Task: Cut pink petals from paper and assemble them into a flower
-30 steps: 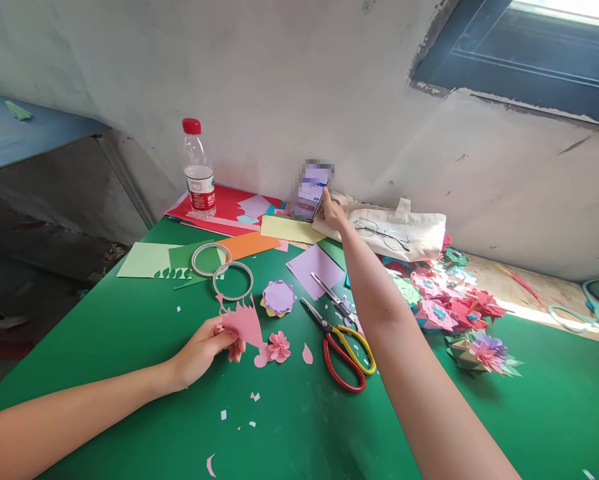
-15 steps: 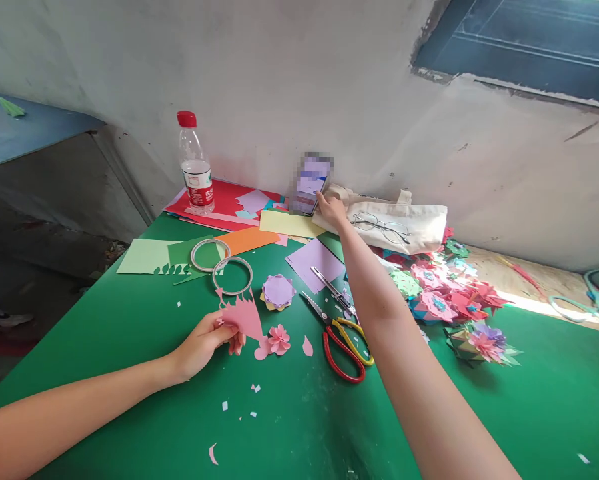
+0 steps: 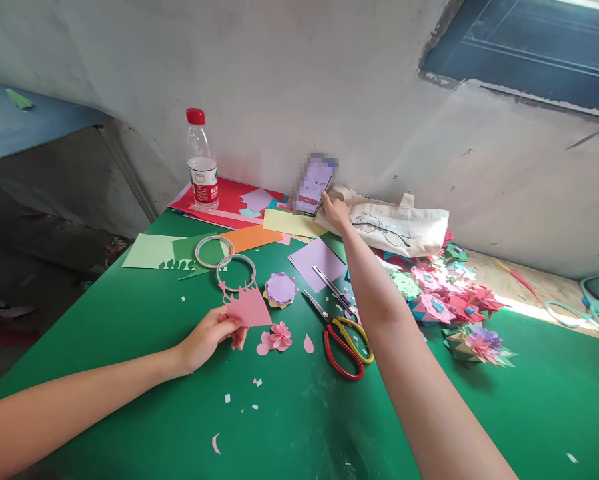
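Between the thumb and fingers of my left hand [image 3: 213,339] is a sheet of pink paper [image 3: 250,308] with a jagged, cut-out upper edge. Just right of it on the table lie a pink paper flower [image 3: 281,336] and loose pink petals [image 3: 308,343]. My right hand [image 3: 335,212] reaches far forward and grips the lower right edge of a phone [image 3: 313,185] that stands tilted by the wall. Its thumb shows at the screen's side, while the other fingers are mostly hidden. Red-and-yellow-handled scissors [image 3: 343,358] and a utility knife [image 3: 332,287] lie under the right forearm's left side.
Two tape rolls [image 3: 236,288], a purple paper rosette [image 3: 282,289] and coloured sheets [image 3: 252,238] lie ahead. A water bottle [image 3: 204,175] stands at the back left. Glasses [image 3: 382,229] rest on a cloth bag [image 3: 426,227]; folded paper flowers [image 3: 434,305] are heaped at right.
The phone screen now shows a different display with large digits. My left hand has turned the pink paper flatter and its fingers have shifted. My right hand stays at the phone.
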Available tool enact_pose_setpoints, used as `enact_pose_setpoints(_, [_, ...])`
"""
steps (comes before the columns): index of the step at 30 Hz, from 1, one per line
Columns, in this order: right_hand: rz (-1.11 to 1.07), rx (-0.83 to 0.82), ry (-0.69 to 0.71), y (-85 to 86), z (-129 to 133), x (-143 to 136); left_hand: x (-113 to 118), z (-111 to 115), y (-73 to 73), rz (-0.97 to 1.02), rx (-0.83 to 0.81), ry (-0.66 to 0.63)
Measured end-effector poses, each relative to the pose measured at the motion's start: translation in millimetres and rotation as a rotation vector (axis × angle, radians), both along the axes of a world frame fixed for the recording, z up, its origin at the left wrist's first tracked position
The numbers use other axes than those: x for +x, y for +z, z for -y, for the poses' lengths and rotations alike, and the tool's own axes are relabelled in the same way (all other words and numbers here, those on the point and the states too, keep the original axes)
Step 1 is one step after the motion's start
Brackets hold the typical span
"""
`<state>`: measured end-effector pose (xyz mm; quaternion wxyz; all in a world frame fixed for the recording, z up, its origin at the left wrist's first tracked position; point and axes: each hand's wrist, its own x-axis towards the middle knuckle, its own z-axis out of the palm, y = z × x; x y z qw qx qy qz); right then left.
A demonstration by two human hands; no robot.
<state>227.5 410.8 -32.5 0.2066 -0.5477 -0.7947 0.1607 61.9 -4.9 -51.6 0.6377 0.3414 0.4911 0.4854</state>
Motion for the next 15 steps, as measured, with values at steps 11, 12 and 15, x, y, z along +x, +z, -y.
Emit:
enact_pose_setpoints(11, [0.106,0.197,0.23,48.4,171.2,65.8,2.0,1.1,0.7,-0.054,0.057,-0.024])
enact_pose_setpoints(12, [0.141,0.21,0.264,44.6,201.9,79.1,2.3,1.6,0.1,-0.061,0.06,-0.024])
enact_pose_setpoints(15, [0.252,0.241,0.301,22.2,284.1,112.3,3.7,2.6,-0.4,-0.079,0.071,-0.023])
